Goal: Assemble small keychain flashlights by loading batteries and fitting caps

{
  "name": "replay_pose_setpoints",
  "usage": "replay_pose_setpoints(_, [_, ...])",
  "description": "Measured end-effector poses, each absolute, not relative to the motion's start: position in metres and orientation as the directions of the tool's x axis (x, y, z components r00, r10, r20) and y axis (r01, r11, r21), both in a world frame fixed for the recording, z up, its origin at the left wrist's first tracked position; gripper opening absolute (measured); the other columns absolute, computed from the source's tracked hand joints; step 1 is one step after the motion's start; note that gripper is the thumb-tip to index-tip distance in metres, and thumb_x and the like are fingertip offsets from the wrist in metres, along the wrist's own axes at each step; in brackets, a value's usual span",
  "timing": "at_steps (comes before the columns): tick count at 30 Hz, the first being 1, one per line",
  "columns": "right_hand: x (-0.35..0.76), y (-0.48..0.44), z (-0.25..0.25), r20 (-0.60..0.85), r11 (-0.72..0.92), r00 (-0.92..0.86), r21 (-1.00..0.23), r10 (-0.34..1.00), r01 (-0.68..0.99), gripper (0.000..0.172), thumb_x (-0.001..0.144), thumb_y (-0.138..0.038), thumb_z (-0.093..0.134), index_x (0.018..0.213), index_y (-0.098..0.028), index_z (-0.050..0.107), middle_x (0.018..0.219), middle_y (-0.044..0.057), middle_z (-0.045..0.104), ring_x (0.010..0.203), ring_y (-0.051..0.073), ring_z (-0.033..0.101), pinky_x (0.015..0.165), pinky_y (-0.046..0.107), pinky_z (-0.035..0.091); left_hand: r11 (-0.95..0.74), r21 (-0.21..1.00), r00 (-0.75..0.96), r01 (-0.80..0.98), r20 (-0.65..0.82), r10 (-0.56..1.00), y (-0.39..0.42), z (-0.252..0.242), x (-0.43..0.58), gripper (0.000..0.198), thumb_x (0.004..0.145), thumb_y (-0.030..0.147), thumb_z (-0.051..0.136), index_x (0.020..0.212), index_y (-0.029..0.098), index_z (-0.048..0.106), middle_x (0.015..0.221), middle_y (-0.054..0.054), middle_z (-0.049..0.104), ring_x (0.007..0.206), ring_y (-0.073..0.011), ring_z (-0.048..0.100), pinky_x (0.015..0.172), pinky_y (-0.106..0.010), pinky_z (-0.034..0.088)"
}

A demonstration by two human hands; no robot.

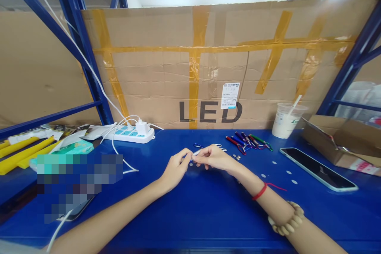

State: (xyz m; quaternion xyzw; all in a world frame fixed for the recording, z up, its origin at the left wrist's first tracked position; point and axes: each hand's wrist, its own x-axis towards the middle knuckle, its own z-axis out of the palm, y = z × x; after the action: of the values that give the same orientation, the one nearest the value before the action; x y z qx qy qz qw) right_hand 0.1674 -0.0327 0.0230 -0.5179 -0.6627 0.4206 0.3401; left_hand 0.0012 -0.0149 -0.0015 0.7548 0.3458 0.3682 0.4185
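My left hand point(177, 168) and my right hand point(214, 156) meet over the middle of the blue table, both closed in a pinch. Between their fingertips shows the end of a slim, silvery-white piece point(196, 152); its kind is too small to tell. Whatever else the left fingers grip is hidden. Just behind the hands lie a blue clip point(198, 145) and silver wire-like clips point(220, 147). Right of my right hand are several small round metal cells point(237, 157) and a bunch of coloured pen-like tubes with carabiner clips point(247, 141).
Several pale discs point(288, 172) dot the table point(190, 218). To the right are a phone point(318, 168), a cup with a straw point(286, 121) and an opened cardboard box point(342, 139). A white power strip point(131, 134) with cables and yellow-wrapped items point(32, 152) lie left.
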Motion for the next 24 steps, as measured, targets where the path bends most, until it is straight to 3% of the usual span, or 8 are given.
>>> replay_pose_setpoints(10, [0.1650,-0.0287,0.0214,0.248,0.288,-0.158,-0.896,0.956,0.339,0.040,0.059,-0.046,0.071,0.081,-0.012,0.070,0.071,0.005,0.067,0.045,0.006,0.050,0.043,0.019,0.039,-0.175,0.981,0.499,0.087,0.109,0.860,-0.0121,0.0017,0.0036,0.036,0.080,0.054,0.041,0.071,0.018,0.043,0.045,0.010,0.024,0.039,-0.0049,0.022,0.038,-0.017,0.016])
replay_pose_setpoints(24, [0.1663,-0.0280,0.0180,0.296,0.359,-0.208,-0.830,0.932,0.426,0.034,0.064,-0.042,0.069,0.083,-0.014,0.071,0.081,0.006,0.069,0.045,0.008,0.054,0.043,0.020,0.041,-0.143,0.989,0.509,0.048,0.099,0.855,-0.0098,0.0008,0.0034,0.037,0.079,0.054,0.043,0.072,0.018,0.044,0.044,0.011,0.025,0.038,-0.0036,0.020,0.037,-0.016,0.014])
